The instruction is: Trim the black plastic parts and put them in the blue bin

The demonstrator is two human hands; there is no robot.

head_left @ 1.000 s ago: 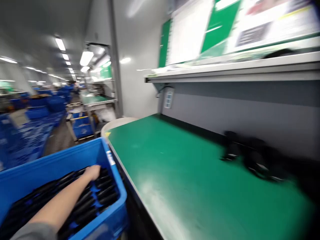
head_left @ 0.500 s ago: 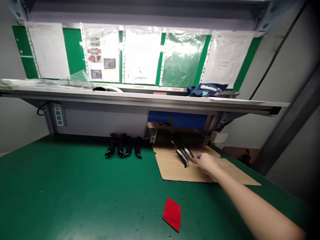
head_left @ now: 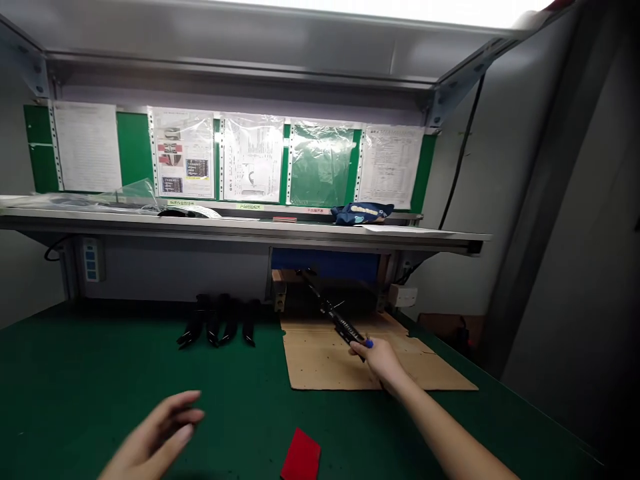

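Observation:
At the lower left my left hand (head_left: pixel 157 437) hovers above the green worktop, fingers curled but apart, with nothing in them. My right hand (head_left: pixel 381 361) reaches over the cardboard sheet (head_left: pixel 320 370) and is closed on the near end of a long black part (head_left: pixel 347 328). That part looks glossy and partly ridged; its far end runs back toward the dark opening under the shelf. A small blue thing (head_left: pixel 369 343) shows at the right fingers, too small to name. A red flat piece (head_left: pixel 301 457) lies on the worktop between the hands.
Several curved black parts (head_left: pixel 214 327) lie side by side at the back of the worktop (head_left: pixel 125 373). Above runs a shelf (head_left: pixel 240 230) bearing a dark blue cloth item (head_left: pixel 363 213). A blue flap (head_left: pixel 325 262) hangs over the opening. A power strip (head_left: pixel 91 260) is at left.
My left hand has come into view at the lower left. My right hand now grips a black part. The view has tilted up and shifted right.

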